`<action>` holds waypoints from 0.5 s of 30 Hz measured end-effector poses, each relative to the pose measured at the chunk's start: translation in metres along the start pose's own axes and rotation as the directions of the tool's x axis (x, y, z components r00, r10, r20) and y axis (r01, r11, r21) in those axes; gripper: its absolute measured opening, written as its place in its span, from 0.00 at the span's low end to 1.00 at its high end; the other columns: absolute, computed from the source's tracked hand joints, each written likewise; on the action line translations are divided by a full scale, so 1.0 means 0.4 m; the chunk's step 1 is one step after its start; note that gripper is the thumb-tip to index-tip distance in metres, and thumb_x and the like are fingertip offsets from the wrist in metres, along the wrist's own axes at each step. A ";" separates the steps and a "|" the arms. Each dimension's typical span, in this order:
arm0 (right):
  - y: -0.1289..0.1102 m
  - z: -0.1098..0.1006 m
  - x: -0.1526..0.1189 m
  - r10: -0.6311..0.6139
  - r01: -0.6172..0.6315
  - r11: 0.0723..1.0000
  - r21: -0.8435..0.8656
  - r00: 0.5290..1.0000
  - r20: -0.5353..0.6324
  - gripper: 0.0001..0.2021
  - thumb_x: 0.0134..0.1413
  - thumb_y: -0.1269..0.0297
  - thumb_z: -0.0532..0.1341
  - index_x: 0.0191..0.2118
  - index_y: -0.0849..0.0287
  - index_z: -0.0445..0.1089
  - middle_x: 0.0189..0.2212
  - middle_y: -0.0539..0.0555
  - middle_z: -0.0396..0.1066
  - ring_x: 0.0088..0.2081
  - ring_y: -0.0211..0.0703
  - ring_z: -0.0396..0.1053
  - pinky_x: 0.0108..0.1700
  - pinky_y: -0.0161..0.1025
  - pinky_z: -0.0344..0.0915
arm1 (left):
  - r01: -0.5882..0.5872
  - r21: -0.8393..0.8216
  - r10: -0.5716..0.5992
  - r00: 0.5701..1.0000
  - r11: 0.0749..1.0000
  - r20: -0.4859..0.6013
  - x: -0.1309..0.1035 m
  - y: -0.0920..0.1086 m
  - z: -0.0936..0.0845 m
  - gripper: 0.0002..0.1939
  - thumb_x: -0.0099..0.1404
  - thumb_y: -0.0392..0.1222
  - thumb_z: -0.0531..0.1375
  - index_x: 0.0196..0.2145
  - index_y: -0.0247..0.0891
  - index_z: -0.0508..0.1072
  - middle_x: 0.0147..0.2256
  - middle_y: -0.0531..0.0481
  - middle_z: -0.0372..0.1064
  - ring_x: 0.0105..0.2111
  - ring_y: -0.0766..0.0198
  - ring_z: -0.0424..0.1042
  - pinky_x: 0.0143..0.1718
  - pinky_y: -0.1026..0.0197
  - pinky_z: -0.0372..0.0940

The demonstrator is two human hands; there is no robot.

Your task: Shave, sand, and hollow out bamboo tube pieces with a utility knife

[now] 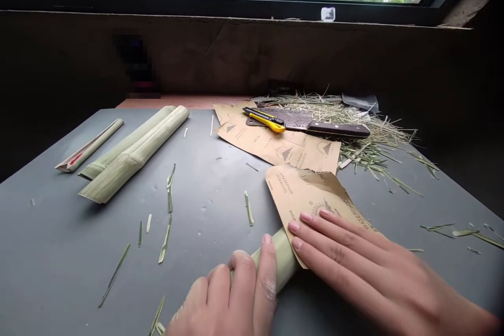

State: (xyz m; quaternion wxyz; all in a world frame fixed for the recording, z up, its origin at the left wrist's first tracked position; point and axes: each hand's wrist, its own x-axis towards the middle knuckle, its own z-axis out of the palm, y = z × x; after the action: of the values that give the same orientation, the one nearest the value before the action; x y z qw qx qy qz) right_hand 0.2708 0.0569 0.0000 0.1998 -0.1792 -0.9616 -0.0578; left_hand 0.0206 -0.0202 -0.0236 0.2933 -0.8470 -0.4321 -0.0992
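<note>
A piece of bamboo [284, 260] lies at the near middle of the table, its far end under a sheet of sandpaper [293, 194]. Wrapped around the near part of the bamboo is my left hand [232, 299], fingers closed on it. My right hand [366, 262] rests flat on the printed back of the sandpaper, fingers stretched out and pressing it over the bamboo. The sheet has a torn upper edge and bends down on its right side. The part of the bamboo beneath the paper is hidden.
Split bamboo pieces [134, 157] and a thinner strip [92, 144] lie at the left. Behind my hands, a cleaver [338, 128] and a yellow utility knife [271, 122] rest on more sandpaper [271, 147]. Shavings [378, 134] are heaped at the back right; slivers are scattered over the grey table [212, 205].
</note>
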 end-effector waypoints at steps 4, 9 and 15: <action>-0.007 0.010 0.010 0.095 -0.097 0.995 -0.022 0.993 -0.065 0.19 0.65 0.80 0.49 0.55 0.70 0.70 0.56 0.62 0.72 0.63 0.49 0.64 0.68 0.50 0.58 | -0.027 -0.019 0.026 1.000 0.999 -0.017 0.010 -0.009 0.002 0.25 0.63 0.43 0.63 0.56 0.27 0.72 0.29 0.49 0.76 0.16 0.67 0.66 0.13 0.63 0.54; -0.020 0.002 0.023 -0.030 0.031 0.999 0.023 0.999 -0.034 0.20 0.68 0.76 0.45 0.54 0.69 0.72 0.56 0.59 0.73 0.61 0.49 0.66 0.67 0.48 0.59 | -0.053 -0.008 0.053 0.998 0.999 -0.019 0.009 -0.015 -0.002 0.24 0.64 0.42 0.63 0.55 0.27 0.73 0.30 0.47 0.77 0.16 0.67 0.66 0.12 0.64 0.55; -0.045 0.025 0.006 0.045 -0.051 0.997 -0.054 0.992 -0.114 0.21 0.67 0.75 0.46 0.57 0.68 0.70 0.59 0.61 0.70 0.64 0.52 0.62 0.68 0.50 0.57 | -0.081 -0.005 0.081 0.997 0.997 0.014 0.008 -0.017 -0.018 0.26 0.63 0.43 0.63 0.56 0.25 0.73 0.28 0.49 0.74 0.17 0.68 0.67 0.13 0.65 0.56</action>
State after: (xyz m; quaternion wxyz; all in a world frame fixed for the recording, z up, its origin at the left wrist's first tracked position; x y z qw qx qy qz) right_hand 0.2584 0.0430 -0.0090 0.2499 -0.2044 -0.9421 -0.0905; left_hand 0.0177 -0.0191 -0.0137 0.2921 -0.8652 -0.3992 -0.0820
